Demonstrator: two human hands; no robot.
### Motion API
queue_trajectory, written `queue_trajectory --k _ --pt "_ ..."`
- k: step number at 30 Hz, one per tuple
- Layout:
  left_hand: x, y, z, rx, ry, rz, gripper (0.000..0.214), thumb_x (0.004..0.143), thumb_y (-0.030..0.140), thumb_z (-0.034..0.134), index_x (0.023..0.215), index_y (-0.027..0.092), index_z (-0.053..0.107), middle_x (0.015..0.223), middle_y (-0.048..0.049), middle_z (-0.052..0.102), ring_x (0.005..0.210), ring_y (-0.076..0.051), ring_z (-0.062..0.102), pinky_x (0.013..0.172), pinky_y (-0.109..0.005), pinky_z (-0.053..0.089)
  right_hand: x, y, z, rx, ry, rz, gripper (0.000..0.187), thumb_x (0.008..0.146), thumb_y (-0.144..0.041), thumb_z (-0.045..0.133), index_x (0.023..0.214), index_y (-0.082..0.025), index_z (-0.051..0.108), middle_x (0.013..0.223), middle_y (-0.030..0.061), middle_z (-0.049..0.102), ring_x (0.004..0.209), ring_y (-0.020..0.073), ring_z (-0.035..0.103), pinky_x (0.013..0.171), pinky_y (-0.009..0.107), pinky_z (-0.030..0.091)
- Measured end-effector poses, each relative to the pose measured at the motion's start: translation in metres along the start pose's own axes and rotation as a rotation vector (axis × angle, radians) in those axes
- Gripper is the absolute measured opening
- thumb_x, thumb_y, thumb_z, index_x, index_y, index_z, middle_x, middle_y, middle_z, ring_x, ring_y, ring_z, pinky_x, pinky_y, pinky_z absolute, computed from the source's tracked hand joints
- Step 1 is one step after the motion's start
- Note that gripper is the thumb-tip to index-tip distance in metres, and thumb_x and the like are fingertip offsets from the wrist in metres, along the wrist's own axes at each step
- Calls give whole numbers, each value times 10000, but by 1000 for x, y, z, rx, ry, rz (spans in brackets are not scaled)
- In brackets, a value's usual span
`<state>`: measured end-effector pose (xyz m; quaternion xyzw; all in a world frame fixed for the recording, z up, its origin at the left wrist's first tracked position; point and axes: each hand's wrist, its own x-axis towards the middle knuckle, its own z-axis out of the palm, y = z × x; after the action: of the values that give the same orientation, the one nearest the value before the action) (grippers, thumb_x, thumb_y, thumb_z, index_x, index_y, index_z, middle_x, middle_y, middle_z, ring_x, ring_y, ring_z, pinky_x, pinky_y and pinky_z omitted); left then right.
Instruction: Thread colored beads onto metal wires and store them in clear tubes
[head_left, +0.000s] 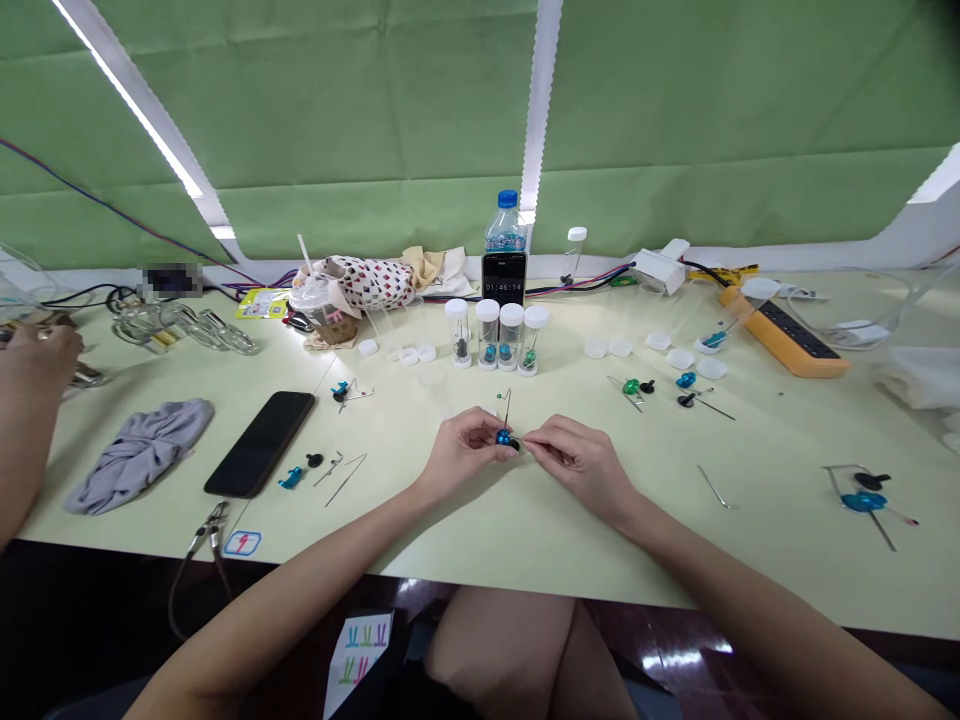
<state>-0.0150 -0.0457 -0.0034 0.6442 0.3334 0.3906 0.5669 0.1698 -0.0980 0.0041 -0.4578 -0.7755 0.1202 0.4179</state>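
My left hand point(474, 442) is closed around a small shiny blue part point(503, 437). A bent wire point(508, 408) with a green tip stands up from this part, and a black piece sits against its lower right side. Just to the right, my right hand point(574, 455) pinches thumb and forefinger together beside the black piece. Whatever is between those fingertips is too small to make out. On the table to the right lies a loose bent wire point(718, 488). Beyond my hands stand several clear tubes point(488, 335) with white caps, holding blue, green and dark parts.
Similar loose parts lie around: a blue piece point(291, 478), a green piece point(631, 386) and another blue piece point(864, 501). A black phone point(259, 444) and grey cloth point(142, 452) are at left, near another person's hand point(41, 355). An orange power strip point(784, 335) lies at right.
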Motion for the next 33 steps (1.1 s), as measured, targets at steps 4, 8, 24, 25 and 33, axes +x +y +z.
queue_trajectory --k 4,8,24,25,33 --pt "-1 0 0 18 -3 5 288 614 315 762 797 136 631 756 -23 588 654 -119 577 626 -266 484 -1 1 0 -44 -9 -20 205 913 -254 450 924 -218 652 763 40 611 613 122 536 546 249 401" --pt "-2 -1 1 41 -2 23 264 629 306 754 764 138 601 750 -19 578 631 -112 574 613 -262 482 -3 4 2 -140 -8 -89 192 914 -229 450 929 -211 640 795 42 617 638 118 549 560 239 414" --pt "-5 1 0 25 -32 -18 180 761 321 631 810 151 602 836 -50 646 737 -152 630 705 -291 504 -8 6 2 -379 -21 -143 225 924 -222 439 918 -222 664 769 41 627 668 125 580 631 243 412" --pt "-5 0 0 38 -33 -15 174 755 313 636 812 151 610 831 -48 644 728 -150 628 697 -287 501 -7 6 2 -373 -25 -144 225 924 -218 438 917 -222 664 774 43 628 680 128 584 639 243 417" --pt "-3 0 -5 181 -60 92 197 754 319 647 889 187 700 800 -49 587 745 -144 582 686 -273 501 -5 8 1 -254 -69 -113 224 935 -228 421 959 -194 641 844 51 636 723 133 602 642 250 451"
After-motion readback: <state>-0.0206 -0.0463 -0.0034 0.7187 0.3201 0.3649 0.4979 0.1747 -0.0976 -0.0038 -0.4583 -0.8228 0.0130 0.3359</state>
